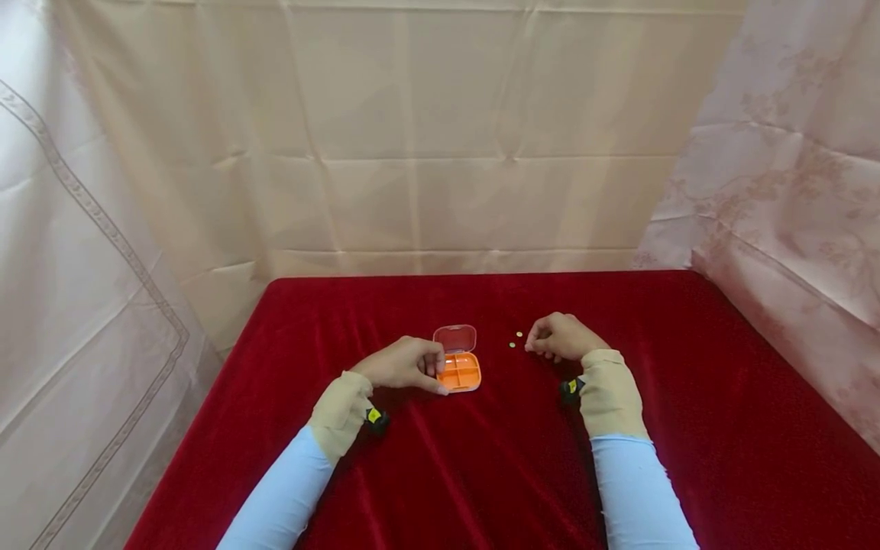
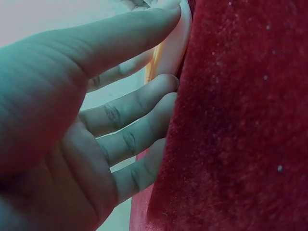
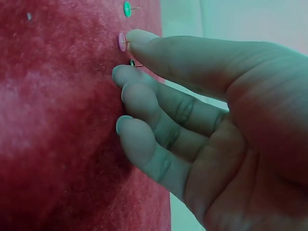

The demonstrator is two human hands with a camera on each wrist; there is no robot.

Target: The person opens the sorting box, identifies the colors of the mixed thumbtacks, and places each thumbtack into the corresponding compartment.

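An orange pill box (image 1: 459,372) with several compartments lies on the red cloth, its clear lid (image 1: 455,338) folded back. My left hand (image 1: 406,363) holds the box at its left side, thumb at the near corner and fingers over the left edge. Right of the box, my right hand (image 1: 564,336) pinches a pink thumbtack (image 3: 122,42) close to the cloth. The thumb tip meets its pin; the index finger is mostly hidden behind the thumb. A green thumbtack (image 3: 127,9) lies point up nearby, and another thumbtack (image 1: 519,334) sits just beyond the fingers.
Red velvet cloth (image 1: 481,473) covers the table. A beige curtain (image 1: 467,137) hangs behind the far edge, with patterned curtains on the left (image 1: 69,252) and right (image 1: 791,176).
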